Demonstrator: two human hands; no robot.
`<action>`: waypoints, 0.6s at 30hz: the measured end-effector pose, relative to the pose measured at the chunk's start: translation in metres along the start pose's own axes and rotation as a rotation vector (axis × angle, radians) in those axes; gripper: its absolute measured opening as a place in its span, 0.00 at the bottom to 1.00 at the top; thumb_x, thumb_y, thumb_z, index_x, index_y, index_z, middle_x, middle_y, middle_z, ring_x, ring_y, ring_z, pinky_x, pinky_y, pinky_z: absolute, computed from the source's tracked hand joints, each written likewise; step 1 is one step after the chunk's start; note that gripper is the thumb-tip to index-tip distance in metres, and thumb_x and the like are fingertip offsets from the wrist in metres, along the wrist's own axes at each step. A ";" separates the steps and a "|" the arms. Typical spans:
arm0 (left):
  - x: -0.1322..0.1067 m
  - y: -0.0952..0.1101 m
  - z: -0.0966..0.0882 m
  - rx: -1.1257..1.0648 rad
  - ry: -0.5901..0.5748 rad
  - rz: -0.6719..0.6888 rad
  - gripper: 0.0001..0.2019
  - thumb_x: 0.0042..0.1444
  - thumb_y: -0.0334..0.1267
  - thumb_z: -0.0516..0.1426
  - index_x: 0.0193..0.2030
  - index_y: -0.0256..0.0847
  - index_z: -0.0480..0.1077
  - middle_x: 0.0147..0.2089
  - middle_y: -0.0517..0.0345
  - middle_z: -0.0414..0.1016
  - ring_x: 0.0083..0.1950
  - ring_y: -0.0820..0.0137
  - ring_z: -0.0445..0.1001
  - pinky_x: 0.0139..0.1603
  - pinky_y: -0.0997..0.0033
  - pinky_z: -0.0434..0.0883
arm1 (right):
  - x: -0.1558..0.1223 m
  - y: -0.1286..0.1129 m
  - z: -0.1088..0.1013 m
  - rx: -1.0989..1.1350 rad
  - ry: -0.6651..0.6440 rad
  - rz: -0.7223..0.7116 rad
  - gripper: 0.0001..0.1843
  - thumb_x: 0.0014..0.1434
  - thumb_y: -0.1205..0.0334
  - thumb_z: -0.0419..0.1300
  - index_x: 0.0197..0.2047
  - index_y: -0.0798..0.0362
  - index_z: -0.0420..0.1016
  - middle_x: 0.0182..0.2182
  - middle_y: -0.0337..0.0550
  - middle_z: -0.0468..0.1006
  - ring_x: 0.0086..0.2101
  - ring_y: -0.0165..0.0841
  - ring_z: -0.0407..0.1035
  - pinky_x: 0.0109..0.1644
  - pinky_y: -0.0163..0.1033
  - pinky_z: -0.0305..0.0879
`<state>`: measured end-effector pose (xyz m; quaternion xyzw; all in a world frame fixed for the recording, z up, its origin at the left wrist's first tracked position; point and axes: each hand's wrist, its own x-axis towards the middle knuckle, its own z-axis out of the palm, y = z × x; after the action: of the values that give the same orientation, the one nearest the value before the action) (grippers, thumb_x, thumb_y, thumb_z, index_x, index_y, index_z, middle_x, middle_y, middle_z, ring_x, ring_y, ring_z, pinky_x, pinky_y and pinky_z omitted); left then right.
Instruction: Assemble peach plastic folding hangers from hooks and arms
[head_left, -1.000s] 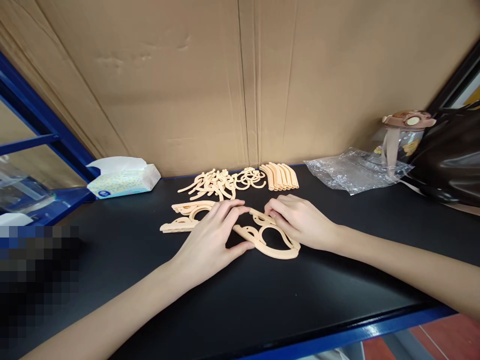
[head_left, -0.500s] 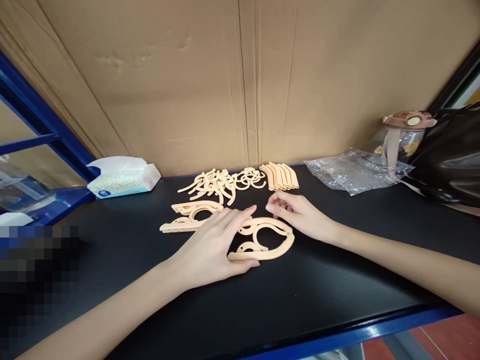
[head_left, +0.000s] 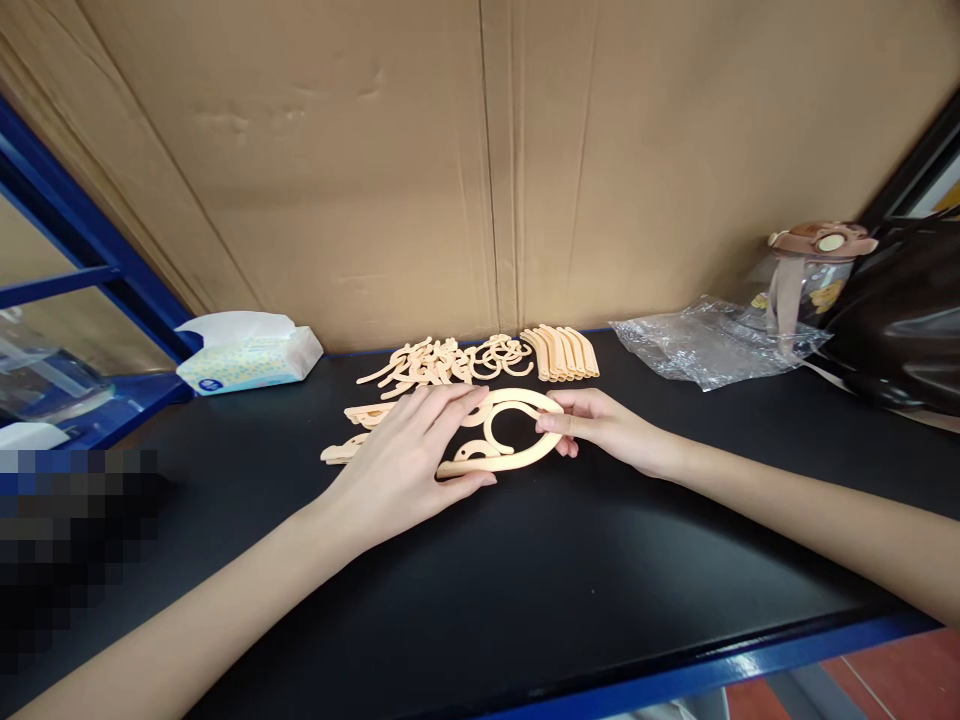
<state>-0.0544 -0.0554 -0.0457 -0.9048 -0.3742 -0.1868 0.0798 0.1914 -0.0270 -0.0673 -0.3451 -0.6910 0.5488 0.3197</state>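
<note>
A cream plastic folding hanger (head_left: 534, 457), its arms folded into a loop around a curved hook, is between both hands over the black tabletop. My left hand (head_left: 401, 455) spans its left end, fingers along the far arm and thumb at the near one. My right hand (head_left: 607, 428) pinches the rounded right end between thumb and fingers. Behind my left hand lie other folded hangers (head_left: 343, 452), partly covered by it. Farther back are a heap of loose curved pieces (head_left: 427, 362), several hooks (head_left: 517, 358) and a row of curved arm pieces (head_left: 562, 355).
A tissue pack (head_left: 251, 360) stands at the back left. Clear plastic bags (head_left: 697, 345), a drinking bottle (head_left: 817, 270) and a dark shiny bag (head_left: 900, 320) are at the right. Cardboard (head_left: 360, 180) walls the back; a blue edge (head_left: 697, 670) runs along the front.
The folding hanger has moved away from me and slightly left, with my left hand on it. My right hand, earlier beside its far edge, has closed on its right end.
</note>
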 end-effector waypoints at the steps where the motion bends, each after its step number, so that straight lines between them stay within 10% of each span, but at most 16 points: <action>1: 0.000 0.000 0.000 -0.004 -0.001 -0.003 0.32 0.56 0.49 0.59 0.64 0.43 0.54 0.61 0.49 0.61 0.59 0.57 0.63 0.58 0.56 0.65 | 0.000 -0.001 0.000 0.002 0.001 -0.001 0.15 0.57 0.52 0.60 0.33 0.57 0.69 0.22 0.34 0.66 0.24 0.24 0.62 0.29 0.32 0.60; 18: 0.000 0.001 -0.002 0.059 -0.007 -0.007 0.34 0.55 0.49 0.60 0.64 0.43 0.52 0.62 0.50 0.61 0.60 0.57 0.62 0.58 0.57 0.63 | -0.003 -0.002 -0.001 0.057 -0.008 -0.001 0.15 0.56 0.52 0.61 0.33 0.57 0.71 0.22 0.35 0.69 0.23 0.25 0.63 0.27 0.32 0.61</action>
<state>-0.0541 -0.0566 -0.0440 -0.9014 -0.3831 -0.1727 0.1044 0.1933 -0.0290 -0.0653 -0.3333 -0.6766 0.5695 0.3267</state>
